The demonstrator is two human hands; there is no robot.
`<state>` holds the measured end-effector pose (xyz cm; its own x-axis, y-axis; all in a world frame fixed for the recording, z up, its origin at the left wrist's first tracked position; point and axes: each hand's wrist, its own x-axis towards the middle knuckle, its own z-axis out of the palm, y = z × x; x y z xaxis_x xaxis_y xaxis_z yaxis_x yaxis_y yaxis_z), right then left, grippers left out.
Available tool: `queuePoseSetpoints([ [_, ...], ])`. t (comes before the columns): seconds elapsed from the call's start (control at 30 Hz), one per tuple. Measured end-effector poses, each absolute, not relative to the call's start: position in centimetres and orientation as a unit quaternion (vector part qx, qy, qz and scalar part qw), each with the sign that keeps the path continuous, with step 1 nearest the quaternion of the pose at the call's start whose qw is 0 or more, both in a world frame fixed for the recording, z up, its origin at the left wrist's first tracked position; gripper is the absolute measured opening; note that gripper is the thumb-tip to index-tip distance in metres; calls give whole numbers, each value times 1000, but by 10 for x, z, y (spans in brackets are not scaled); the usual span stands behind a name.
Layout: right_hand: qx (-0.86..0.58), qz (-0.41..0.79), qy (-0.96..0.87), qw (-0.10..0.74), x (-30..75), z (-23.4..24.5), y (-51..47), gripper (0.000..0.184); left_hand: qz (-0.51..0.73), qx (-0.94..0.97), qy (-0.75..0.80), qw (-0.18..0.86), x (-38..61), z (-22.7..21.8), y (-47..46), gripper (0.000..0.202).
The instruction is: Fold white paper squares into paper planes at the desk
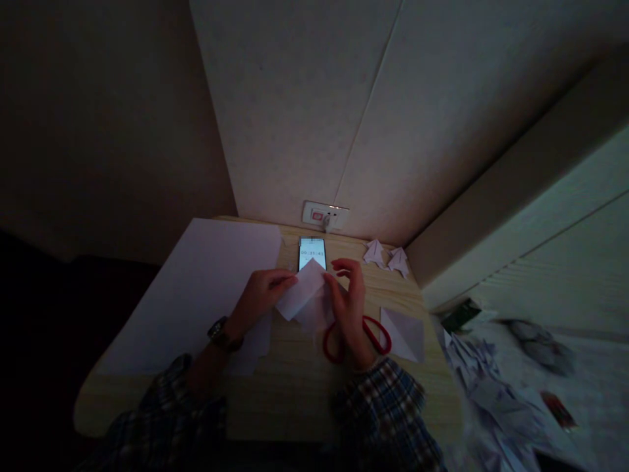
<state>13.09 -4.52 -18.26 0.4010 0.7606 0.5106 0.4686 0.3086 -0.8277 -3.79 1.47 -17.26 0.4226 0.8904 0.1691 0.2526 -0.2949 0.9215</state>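
My left hand (260,293) and right hand (350,308) hold a partly folded white paper (305,293) over the wooden table (295,393), just in front of a lit phone (312,252). The fingers of both hands pinch its side edges. Red scissors (379,335) lie further from the phone, under my right wrist.

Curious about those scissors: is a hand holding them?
No, the red scissors lie on the table under the right hand; it and the left hand grip folded paper.
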Motion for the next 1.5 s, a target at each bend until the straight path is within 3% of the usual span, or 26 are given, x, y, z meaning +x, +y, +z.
queuePoseSetpoints([
  [0.17, -602, 156, -499, 604, 134, -181, -44, 21, 388, 709, 415, 418, -39, -174, 15, 28],
  [0.33, -623, 232, -514, 542, 140, -179, -42, 14, 397, 725, 420, 374, -40, -170, 14, 26],
  [0.7, -576, 379, -480, 542, 137, -177, -44, 21, 386, 760, 396, 342, -41, -168, 12, 25],
  [1.17, -588, 350, -530, 501, 143, -179, -42, 33, 365, 798, 384, 288, -44, -169, 15, 26],
  [1.5, -591, 352, -540, 485, 141, -179, -42, 23, 274, 809, 352, 382, -43, -172, 16, 27],
])
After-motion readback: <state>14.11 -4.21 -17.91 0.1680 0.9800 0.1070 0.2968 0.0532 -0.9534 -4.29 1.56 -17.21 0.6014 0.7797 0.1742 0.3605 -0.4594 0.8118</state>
